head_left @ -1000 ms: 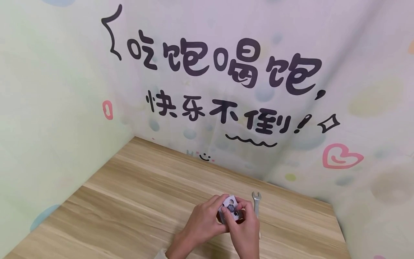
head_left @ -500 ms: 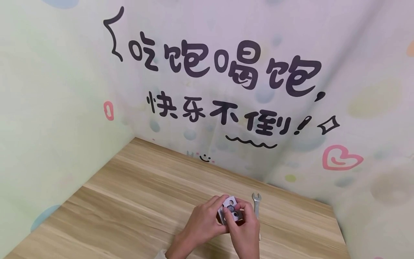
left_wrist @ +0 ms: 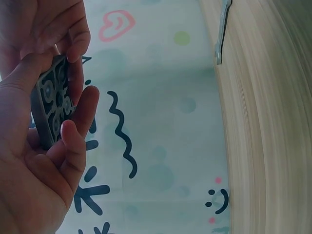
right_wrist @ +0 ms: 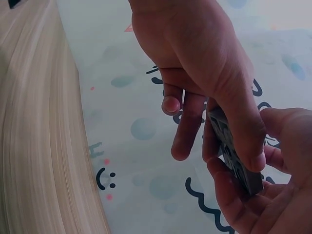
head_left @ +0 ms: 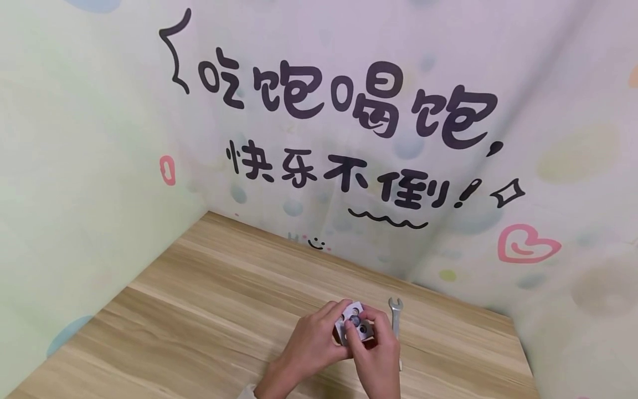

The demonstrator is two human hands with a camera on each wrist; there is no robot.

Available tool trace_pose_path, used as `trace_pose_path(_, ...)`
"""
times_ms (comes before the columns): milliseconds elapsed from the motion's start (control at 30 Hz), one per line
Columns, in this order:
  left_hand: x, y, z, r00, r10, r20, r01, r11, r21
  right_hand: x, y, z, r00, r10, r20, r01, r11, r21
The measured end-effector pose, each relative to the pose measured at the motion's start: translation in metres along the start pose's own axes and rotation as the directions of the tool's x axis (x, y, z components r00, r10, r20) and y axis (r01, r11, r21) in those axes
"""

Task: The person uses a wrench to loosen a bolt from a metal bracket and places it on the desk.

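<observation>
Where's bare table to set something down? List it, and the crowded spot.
Bare: the table between the left wall and left hand, a broad stretch; also between wrench and right wall. Crowded: left of the wrench, where the right hand meets the left on the block.

From the head we look forward and down, farther back; at each wrist we're in close, tipped sideways, the worktop (head_left: 164, 310) at frame right from the left, frame left from the right, both sharing the metal block (left_wrist: 54, 100).
</observation>
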State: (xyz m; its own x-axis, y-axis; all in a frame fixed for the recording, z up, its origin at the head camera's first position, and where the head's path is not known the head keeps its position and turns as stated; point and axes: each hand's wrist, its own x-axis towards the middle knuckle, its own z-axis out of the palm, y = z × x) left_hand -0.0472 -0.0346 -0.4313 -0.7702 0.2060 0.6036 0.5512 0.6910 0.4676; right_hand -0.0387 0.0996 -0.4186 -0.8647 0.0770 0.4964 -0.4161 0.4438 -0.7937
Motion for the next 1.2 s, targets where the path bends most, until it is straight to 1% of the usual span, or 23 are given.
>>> trace_pose_path(267, 0.0, -0.0016, 0.0011, 1.0, 0.015, -0.021, -0.015, 1.0, 0.0, 0.0002, 0.002, -0.0011, 0.997, -0.079, 0.002, 0.079, 0.997, -0.003)
trace_pose_path(400, -0.0003, -0.0015, 0.0011, 0.999, 0.019, -0.025, -0.019, 1.0, -0.003, -0.0003, 0.0028, -0.0021, 0.995, -0.095, 0.009, 0.095, 0.995, -0.003)
trace_pose_path(700, 0.0001, -0.0011, 0.0004, 0.999, 0.031, -0.025, -0.031, 1.0, -0.003, 0.0, 0.0012, -0.0041, 0.998, -0.058, 0.026, 0.058, 0.998, 0.014)
trace_pose_path(867, 0.0004, -0.0013, -0.0005, 1.0, 0.028, -0.014, -0.028, 1.0, -0.004, 0.0003, -0.0026, -0.006, 0.997, -0.075, 0.032, 0.074, 0.997, 0.027)
trace_pose_path(1000, 0.0006, -0.0014, -0.0002, 0.999, 0.034, -0.024, -0.034, 0.999, 0.003, 0.0003, -0.0042, -0.0074, 0.996, -0.077, 0.039, 0.076, 0.997, 0.028)
trace_pose_path(1100, 0.0006, -0.0011, -0.0004, 0.999, 0.034, -0.029, -0.033, 0.999, 0.004, 0.0004, -0.0046, -0.0086, 0.997, -0.048, 0.055, 0.047, 0.999, 0.022)
trace_pose_path(1200, 0.0007, -0.0007, -0.0009, 1.0, 0.024, -0.019, -0.024, 1.0, 0.0, 0.0006, -0.0048, -0.0097, 0.997, -0.017, 0.078, 0.016, 1.0, 0.021)
